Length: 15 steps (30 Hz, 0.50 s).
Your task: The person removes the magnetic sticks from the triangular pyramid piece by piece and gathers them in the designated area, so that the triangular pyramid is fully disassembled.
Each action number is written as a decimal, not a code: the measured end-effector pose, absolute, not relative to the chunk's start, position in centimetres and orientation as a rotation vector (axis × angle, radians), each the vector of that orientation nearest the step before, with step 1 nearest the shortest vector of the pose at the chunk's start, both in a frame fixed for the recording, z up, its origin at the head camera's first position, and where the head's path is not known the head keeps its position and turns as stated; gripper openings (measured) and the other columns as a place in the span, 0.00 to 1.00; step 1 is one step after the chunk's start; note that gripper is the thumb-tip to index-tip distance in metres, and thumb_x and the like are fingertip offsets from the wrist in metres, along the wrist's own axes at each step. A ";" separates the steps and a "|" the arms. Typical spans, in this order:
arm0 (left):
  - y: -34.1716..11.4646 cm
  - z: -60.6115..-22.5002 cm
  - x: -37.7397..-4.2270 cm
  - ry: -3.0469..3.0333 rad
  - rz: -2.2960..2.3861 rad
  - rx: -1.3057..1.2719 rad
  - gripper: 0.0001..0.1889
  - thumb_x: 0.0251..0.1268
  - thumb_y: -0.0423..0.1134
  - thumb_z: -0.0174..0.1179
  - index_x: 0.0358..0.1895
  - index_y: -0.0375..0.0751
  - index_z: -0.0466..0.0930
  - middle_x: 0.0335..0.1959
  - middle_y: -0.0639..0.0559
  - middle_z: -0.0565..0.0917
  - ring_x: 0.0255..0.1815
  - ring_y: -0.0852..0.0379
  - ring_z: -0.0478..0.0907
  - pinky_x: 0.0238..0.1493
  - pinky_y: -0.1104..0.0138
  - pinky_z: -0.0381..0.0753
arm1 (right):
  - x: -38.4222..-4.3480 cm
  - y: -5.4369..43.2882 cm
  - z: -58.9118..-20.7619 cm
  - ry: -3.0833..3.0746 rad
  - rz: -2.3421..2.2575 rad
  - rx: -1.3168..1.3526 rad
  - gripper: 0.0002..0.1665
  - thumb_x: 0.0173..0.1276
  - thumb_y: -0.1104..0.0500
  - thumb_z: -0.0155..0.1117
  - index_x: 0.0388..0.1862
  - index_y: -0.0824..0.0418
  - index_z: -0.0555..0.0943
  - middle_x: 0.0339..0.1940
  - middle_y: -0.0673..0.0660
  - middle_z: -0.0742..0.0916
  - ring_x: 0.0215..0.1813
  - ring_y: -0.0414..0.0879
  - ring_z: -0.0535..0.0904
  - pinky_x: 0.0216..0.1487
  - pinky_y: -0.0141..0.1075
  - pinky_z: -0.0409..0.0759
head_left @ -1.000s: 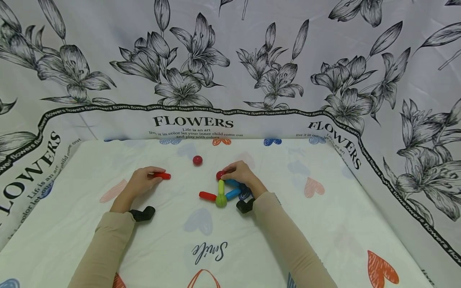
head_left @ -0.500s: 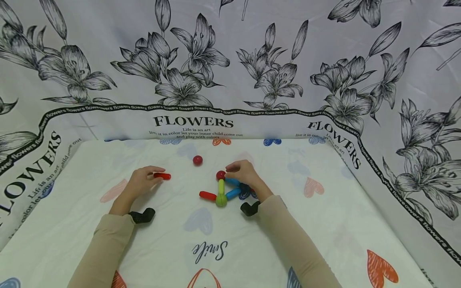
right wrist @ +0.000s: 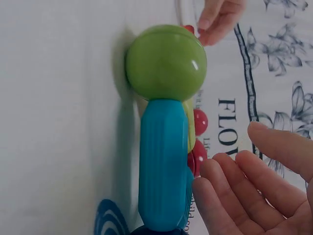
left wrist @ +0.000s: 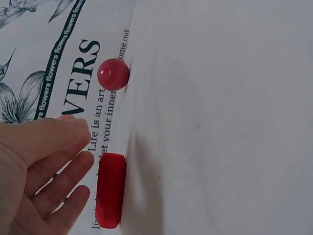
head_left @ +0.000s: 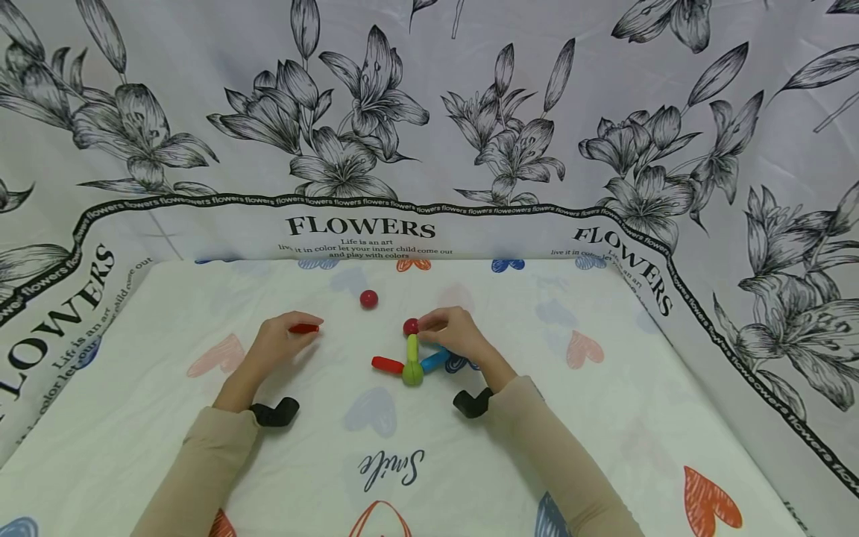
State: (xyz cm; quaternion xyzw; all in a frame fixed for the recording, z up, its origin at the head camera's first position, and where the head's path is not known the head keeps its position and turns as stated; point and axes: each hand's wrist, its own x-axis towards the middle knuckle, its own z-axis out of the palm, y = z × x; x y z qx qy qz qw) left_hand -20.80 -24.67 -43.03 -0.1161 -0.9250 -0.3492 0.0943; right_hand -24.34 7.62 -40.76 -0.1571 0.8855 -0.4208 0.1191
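Observation:
In the head view my left hand (head_left: 271, 344) reaches over a loose red rod (head_left: 305, 328). The left wrist view shows its fingers (left wrist: 66, 178) apart and relaxed beside that rod, not wrapped round it. My right hand (head_left: 459, 332) is at a joined toy of rods and balls, fingertips right at its red ball (head_left: 410, 327). The right wrist view shows these fingers (right wrist: 244, 183) loosely bent, thumb apart. From the green ball (head_left: 412, 374) branch a yellow-green rod (head_left: 412, 349), a red rod (head_left: 387, 365) and a blue rod (right wrist: 164, 161). The right hand hides the toy's far right side.
A second red ball (head_left: 368, 299) lies farther back, between the hands. The white tablecloth (head_left: 322, 455) has printed hearts and lettering. A flowered curtain (head_left: 429, 171) stands behind and at both sides. Black wrist pieces (head_left: 275, 412) sit low at each sleeve.
My right fingers drew back from the joined toy's red ball, then came close to it again, now covering the far blue rod. My left hand shifted slightly right, over the loose red rod.

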 end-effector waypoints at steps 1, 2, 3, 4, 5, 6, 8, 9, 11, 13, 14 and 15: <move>-24.4 -43.1 -20.8 -2.726 -1.034 -0.361 0.12 0.57 0.27 0.64 0.46 0.33 0.84 0.45 0.36 0.86 0.46 0.40 0.81 0.52 0.51 0.81 | -24.2 7.7 -40.7 2.590 -1.223 -0.486 0.15 0.63 0.59 0.68 0.48 0.61 0.85 0.44 0.57 0.89 0.46 0.45 0.82 0.52 0.35 0.84; -24.2 -43.2 -20.7 -2.710 -1.031 -0.380 0.12 0.57 0.27 0.64 0.45 0.33 0.85 0.44 0.37 0.87 0.45 0.40 0.82 0.51 0.53 0.82 | -24.0 7.7 -40.7 2.589 -1.215 -0.507 0.14 0.63 0.59 0.68 0.48 0.61 0.85 0.44 0.57 0.89 0.46 0.45 0.82 0.52 0.34 0.83; -23.9 -43.2 -20.6 -2.699 -1.034 -0.393 0.11 0.56 0.26 0.64 0.44 0.33 0.85 0.43 0.38 0.87 0.43 0.41 0.82 0.49 0.54 0.83 | -23.8 7.8 -40.7 2.586 -1.210 -0.529 0.14 0.64 0.59 0.68 0.48 0.61 0.85 0.44 0.57 0.89 0.46 0.45 0.82 0.51 0.34 0.83; -23.7 -43.3 -20.6 -2.692 -1.042 -0.403 0.11 0.56 0.26 0.64 0.44 0.33 0.85 0.43 0.38 0.87 0.43 0.41 0.83 0.48 0.55 0.83 | -23.7 7.8 -40.6 2.585 -1.204 -0.552 0.14 0.64 0.59 0.67 0.47 0.62 0.85 0.43 0.57 0.89 0.45 0.45 0.82 0.51 0.34 0.83; -23.5 -43.4 -20.5 -2.693 -1.046 -0.409 0.11 0.57 0.27 0.64 0.44 0.34 0.85 0.43 0.39 0.87 0.44 0.41 0.83 0.48 0.56 0.83 | -23.5 7.8 -40.6 2.584 -1.195 -0.572 0.14 0.64 0.59 0.67 0.47 0.62 0.85 0.43 0.58 0.89 0.45 0.45 0.82 0.50 0.34 0.83; -23.3 -43.4 -20.4 -2.699 -1.053 -0.412 0.11 0.57 0.27 0.64 0.44 0.34 0.85 0.44 0.39 0.87 0.45 0.41 0.82 0.49 0.56 0.82 | -23.4 7.9 -40.6 2.583 -1.185 -0.594 0.13 0.64 0.59 0.67 0.46 0.62 0.85 0.43 0.58 0.89 0.45 0.45 0.82 0.49 0.33 0.83; -22.9 -43.5 -20.3 -2.720 -1.064 -0.409 0.11 0.59 0.28 0.63 0.45 0.35 0.85 0.45 0.40 0.87 0.47 0.41 0.82 0.51 0.52 0.81 | -23.1 7.9 -40.5 2.574 -1.162 -0.623 0.13 0.64 0.58 0.67 0.46 0.62 0.85 0.42 0.58 0.89 0.44 0.44 0.82 0.48 0.30 0.82; -22.8 -43.5 -20.2 -2.729 -1.076 -0.410 0.11 0.59 0.28 0.63 0.45 0.36 0.85 0.46 0.40 0.87 0.49 0.40 0.82 0.53 0.50 0.80 | -23.0 8.0 -40.6 2.569 -1.150 -0.643 0.13 0.64 0.58 0.67 0.46 0.62 0.85 0.42 0.58 0.89 0.43 0.44 0.81 0.47 0.28 0.81; -22.4 -43.5 -20.1 -2.748 -1.093 -0.425 0.11 0.60 0.29 0.63 0.46 0.36 0.85 0.46 0.40 0.87 0.52 0.40 0.81 0.56 0.47 0.78 | -22.8 8.0 -40.6 2.560 -1.122 -0.683 0.13 0.64 0.58 0.68 0.45 0.62 0.85 0.42 0.58 0.89 0.42 0.43 0.81 0.44 0.25 0.80; -22.0 -43.5 -20.0 -2.763 -1.101 -0.443 0.11 0.60 0.30 0.63 0.46 0.36 0.85 0.46 0.40 0.87 0.54 0.40 0.81 0.59 0.45 0.77 | -22.7 8.1 -40.7 2.551 -1.097 -0.727 0.13 0.63 0.58 0.68 0.44 0.62 0.85 0.41 0.58 0.89 0.41 0.41 0.80 0.43 0.23 0.79; -21.8 -43.6 -19.9 -2.774 -1.107 -0.450 0.11 0.60 0.30 0.63 0.46 0.36 0.85 0.46 0.40 0.87 0.54 0.40 0.81 0.60 0.45 0.77 | -22.7 8.1 -40.8 2.545 -1.091 -0.744 0.13 0.62 0.58 0.69 0.44 0.62 0.85 0.41 0.58 0.90 0.40 0.41 0.80 0.42 0.23 0.79; -21.6 -43.6 -19.9 -2.787 -1.115 -0.455 0.11 0.61 0.30 0.62 0.47 0.36 0.85 0.46 0.40 0.87 0.55 0.40 0.81 0.60 0.46 0.76 | -22.6 8.2 -40.9 2.541 -1.083 -0.767 0.13 0.62 0.58 0.69 0.43 0.63 0.85 0.40 0.58 0.90 0.39 0.41 0.80 0.42 0.23 0.79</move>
